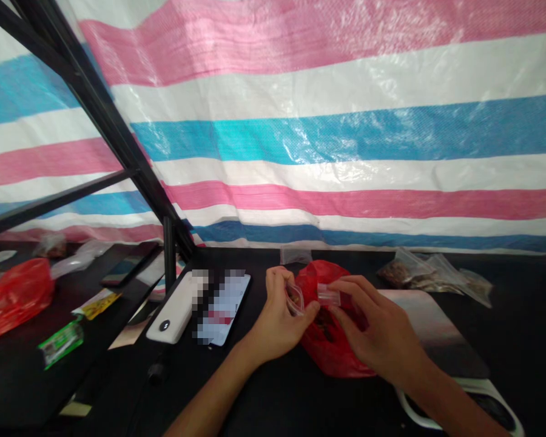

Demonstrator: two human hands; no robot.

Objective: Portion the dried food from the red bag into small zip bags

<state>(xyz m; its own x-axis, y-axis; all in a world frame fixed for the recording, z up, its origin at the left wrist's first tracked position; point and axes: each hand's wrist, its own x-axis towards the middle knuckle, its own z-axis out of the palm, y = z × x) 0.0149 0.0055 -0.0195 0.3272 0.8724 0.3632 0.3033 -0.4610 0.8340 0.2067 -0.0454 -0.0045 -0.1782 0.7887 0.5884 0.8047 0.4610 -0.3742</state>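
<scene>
My left hand (279, 318) is closed on a small clear zip bag (295, 298), holding its mouth apart. Something brownish shows inside that bag, too small to name. Between the thumb and fingers of my right hand (382, 331) is a small clear plastic cup (328, 295), just right of the zip bag and above the red plastic bag (334, 358). The red bag lies open on the black table under both hands, with dark loose bits in it. My right hand hides part of the red bag's right side.
Right of the hands is a metal-topped scale (441, 334) with a white body. Filled zip bags (437, 273) lie behind it; a clear bag (295, 255) lies behind my left hand. Leftward are a white device (175, 309), a phone (227, 309), and another red bag (22, 297) beyond the black frame (134, 173).
</scene>
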